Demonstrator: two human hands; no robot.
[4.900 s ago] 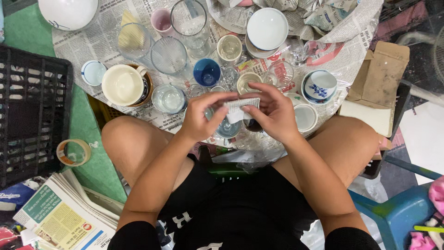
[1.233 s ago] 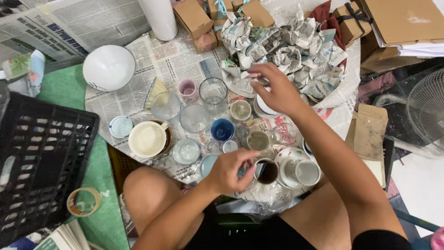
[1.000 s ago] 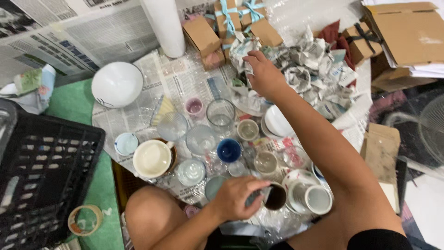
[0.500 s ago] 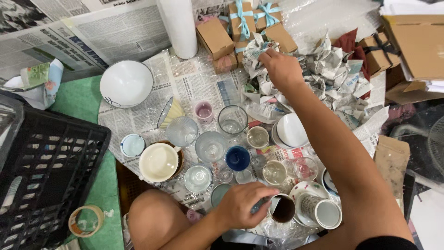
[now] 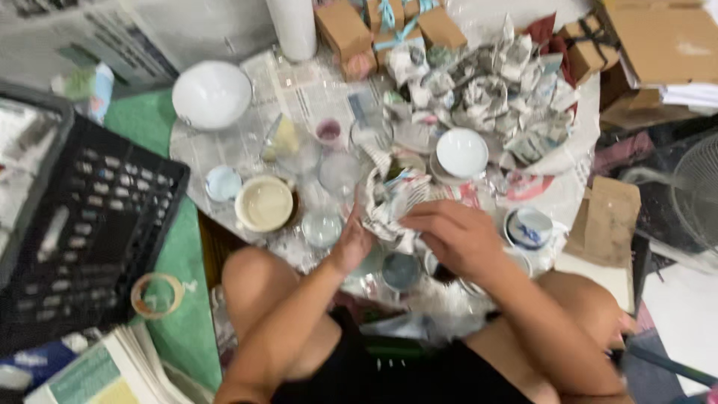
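Note:
I sit cross-legged before a low table covered in newspaper (image 5: 314, 82) and crowded with cups and glasses. Both hands hold a crumpled newspaper-wrapped bundle (image 5: 390, 198) just above the table's near side. My left hand (image 5: 350, 243) grips its lower left edge; my right hand (image 5: 456, 239) covers its right side. The frame is blurred, so what the paper wraps is hidden. A cream bowl (image 5: 264, 203) and a small clear glass (image 5: 322, 227) stand just left of my left hand.
A heap of paper-wrapped items (image 5: 486, 90) fills the table's far right, beside a white bowl (image 5: 461, 152). A large white bowl (image 5: 212, 93) sits far left. A black crate (image 5: 82, 232), tape roll (image 5: 157, 295) and stacked newspapers (image 5: 112, 370) lie left. Cardboard boxes (image 5: 658, 52) right.
My right hand reached to the far heap of wrapped items, took a paper bundle, and brought it back near me. My left hand rose from the cups to grip it too.

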